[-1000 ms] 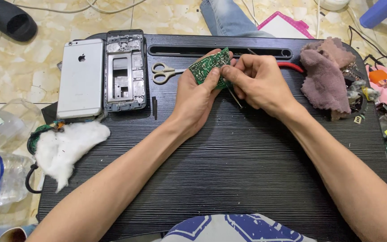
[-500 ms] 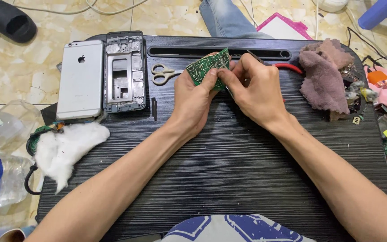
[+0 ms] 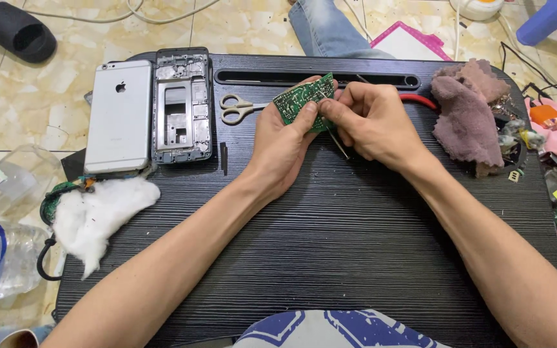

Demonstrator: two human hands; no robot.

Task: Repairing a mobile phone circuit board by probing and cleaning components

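While the left hand keeps a firm grip on a small green circuit board, raised just above the black surface near its far edge, the right hand pinches a thin metal tool against the board's lower corner. Scissors with pale handles lie just left of the board. Further left, a silver phone rests face down beside a bare phone frame. White cotton wadding sits at the near left, a mauve cloth at the far right.
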